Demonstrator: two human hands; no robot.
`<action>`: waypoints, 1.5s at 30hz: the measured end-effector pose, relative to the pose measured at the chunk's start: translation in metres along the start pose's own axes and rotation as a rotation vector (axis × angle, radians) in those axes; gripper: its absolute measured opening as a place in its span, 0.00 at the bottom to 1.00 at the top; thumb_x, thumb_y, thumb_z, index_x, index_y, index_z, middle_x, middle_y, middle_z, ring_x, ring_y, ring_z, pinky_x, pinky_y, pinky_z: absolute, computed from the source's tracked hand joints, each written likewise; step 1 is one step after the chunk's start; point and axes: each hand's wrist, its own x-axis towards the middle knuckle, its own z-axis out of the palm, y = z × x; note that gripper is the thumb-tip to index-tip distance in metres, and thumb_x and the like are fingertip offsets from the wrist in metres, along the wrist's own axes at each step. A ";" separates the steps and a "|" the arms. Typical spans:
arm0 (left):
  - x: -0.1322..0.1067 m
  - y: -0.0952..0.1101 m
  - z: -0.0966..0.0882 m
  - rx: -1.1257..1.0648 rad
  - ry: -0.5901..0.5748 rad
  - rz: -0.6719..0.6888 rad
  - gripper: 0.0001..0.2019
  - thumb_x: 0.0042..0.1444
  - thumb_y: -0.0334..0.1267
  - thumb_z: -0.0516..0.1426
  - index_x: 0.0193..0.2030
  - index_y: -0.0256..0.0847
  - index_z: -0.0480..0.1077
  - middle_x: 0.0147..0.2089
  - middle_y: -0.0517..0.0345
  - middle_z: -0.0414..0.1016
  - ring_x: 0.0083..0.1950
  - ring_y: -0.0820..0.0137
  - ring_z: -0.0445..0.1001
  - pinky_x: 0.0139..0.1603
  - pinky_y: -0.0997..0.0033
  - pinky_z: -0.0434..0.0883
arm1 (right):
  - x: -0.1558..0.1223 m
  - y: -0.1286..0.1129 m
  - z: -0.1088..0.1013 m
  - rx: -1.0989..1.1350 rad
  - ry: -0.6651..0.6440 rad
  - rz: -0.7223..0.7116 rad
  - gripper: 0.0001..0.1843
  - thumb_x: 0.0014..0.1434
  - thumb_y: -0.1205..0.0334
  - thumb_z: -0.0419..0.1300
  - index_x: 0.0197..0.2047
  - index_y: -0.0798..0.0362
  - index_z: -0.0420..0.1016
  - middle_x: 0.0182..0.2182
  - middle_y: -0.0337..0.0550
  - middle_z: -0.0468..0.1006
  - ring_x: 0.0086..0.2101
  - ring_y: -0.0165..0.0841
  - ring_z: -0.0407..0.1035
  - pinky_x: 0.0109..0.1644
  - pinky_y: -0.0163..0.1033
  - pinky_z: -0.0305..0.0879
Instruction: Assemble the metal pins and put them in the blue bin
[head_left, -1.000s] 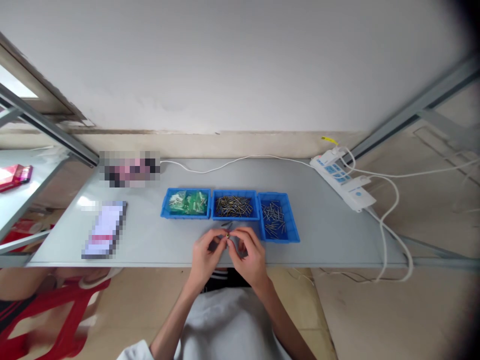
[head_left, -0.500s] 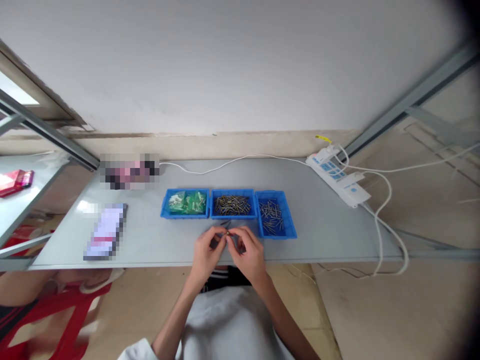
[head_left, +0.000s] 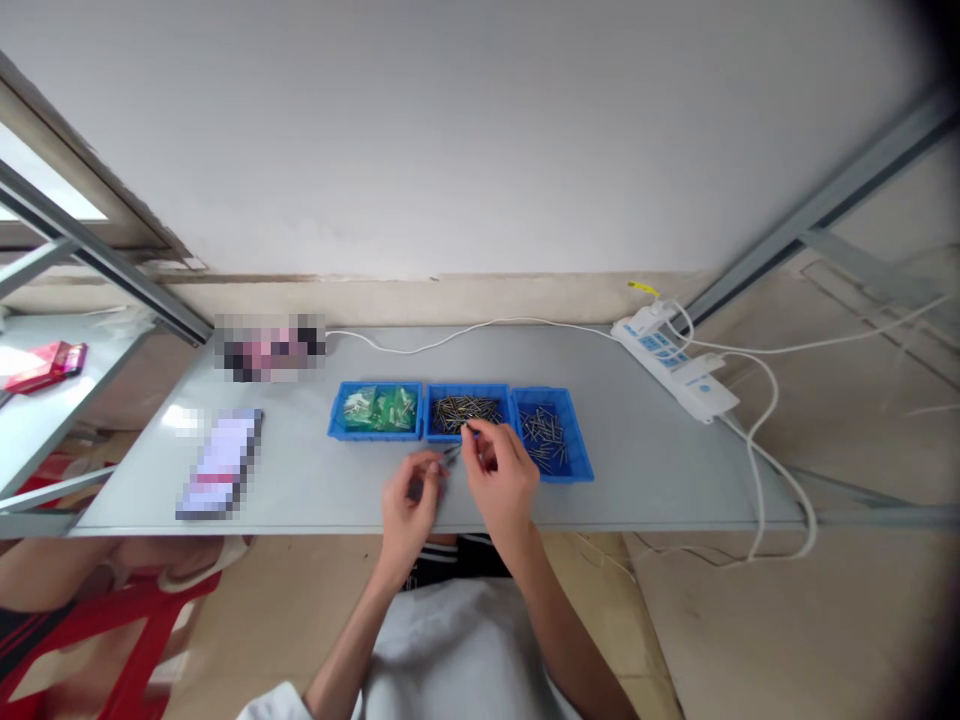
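Observation:
Three blue trays stand in a row on the grey table [head_left: 645,460]. The left tray [head_left: 375,411] holds green and pale parts, the middle tray [head_left: 466,412] dark and brass pins, the right tray [head_left: 553,436] grey metal pins. My right hand [head_left: 499,475] reaches to the front edge of the middle tray, thumb and forefinger pinched on a small pin. My left hand [head_left: 411,500] hovers just in front of the trays, fingers curled in a pinch on a tiny part I cannot make out. A small dark pin [head_left: 451,452] lies on the table between the hands.
A white power strip [head_left: 675,362] with white cables lies at the back right. A blurred phone [head_left: 219,463] and another blurred object [head_left: 270,346] sit at the left. A red stool [head_left: 112,620] and someone's arm show below the table's left edge.
My hands were joined in front of the trays on a small part. They have parted: the right hand moved up to the middle tray, the left stayed near the table edge.

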 end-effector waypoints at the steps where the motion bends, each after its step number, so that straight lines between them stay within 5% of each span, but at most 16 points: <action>1: -0.001 0.000 -0.001 -0.019 0.037 -0.015 0.13 0.74 0.49 0.58 0.49 0.41 0.77 0.35 0.56 0.83 0.31 0.70 0.78 0.36 0.72 0.75 | 0.006 -0.001 0.003 -0.024 0.006 0.016 0.11 0.77 0.55 0.59 0.51 0.49 0.82 0.30 0.41 0.78 0.27 0.33 0.72 0.37 0.38 0.71; 7: -0.002 0.000 -0.004 -0.151 0.187 -0.067 0.15 0.73 0.52 0.59 0.48 0.41 0.75 0.31 0.61 0.79 0.26 0.73 0.73 0.31 0.74 0.72 | -0.011 0.008 0.003 -0.117 -0.216 -0.052 0.09 0.77 0.61 0.58 0.46 0.47 0.81 0.32 0.40 0.81 0.29 0.32 0.75 0.36 0.36 0.65; 12: 0.000 -0.001 -0.004 -0.170 0.166 -0.103 0.15 0.72 0.51 0.60 0.48 0.41 0.74 0.31 0.61 0.79 0.26 0.73 0.72 0.33 0.74 0.71 | -0.046 0.021 -0.005 -0.253 -0.401 -0.040 0.11 0.75 0.65 0.57 0.54 0.46 0.80 0.38 0.42 0.85 0.28 0.35 0.77 0.29 0.38 0.59; 19: 0.002 0.000 -0.004 -0.110 0.127 -0.103 0.15 0.73 0.52 0.59 0.48 0.41 0.76 0.30 0.61 0.78 0.27 0.71 0.74 0.33 0.73 0.72 | -0.045 0.032 -0.002 -0.230 -0.516 -0.009 0.08 0.75 0.66 0.56 0.45 0.46 0.75 0.36 0.41 0.85 0.29 0.37 0.79 0.29 0.37 0.58; 27: 0.008 -0.001 0.000 0.098 -0.103 0.067 0.10 0.70 0.43 0.60 0.48 0.41 0.81 0.38 0.54 0.85 0.34 0.68 0.79 0.38 0.71 0.74 | -0.042 0.022 -0.001 0.243 -0.363 0.207 0.07 0.75 0.56 0.57 0.47 0.48 0.74 0.30 0.38 0.80 0.29 0.33 0.76 0.35 0.35 0.70; 33: 0.014 -0.001 -0.004 0.095 -0.216 0.095 0.09 0.67 0.41 0.62 0.44 0.41 0.83 0.33 0.56 0.83 0.31 0.69 0.76 0.35 0.72 0.72 | -0.052 0.024 0.003 0.513 -0.388 0.344 0.09 0.75 0.53 0.58 0.49 0.48 0.72 0.33 0.37 0.78 0.32 0.32 0.74 0.37 0.35 0.72; 45: 0.008 0.000 0.004 0.121 -0.140 0.088 0.06 0.65 0.40 0.62 0.40 0.43 0.81 0.32 0.58 0.84 0.30 0.69 0.78 0.36 0.72 0.74 | -0.051 0.024 -0.007 0.520 -0.328 0.335 0.09 0.76 0.53 0.57 0.50 0.47 0.74 0.32 0.38 0.78 0.30 0.32 0.73 0.32 0.35 0.69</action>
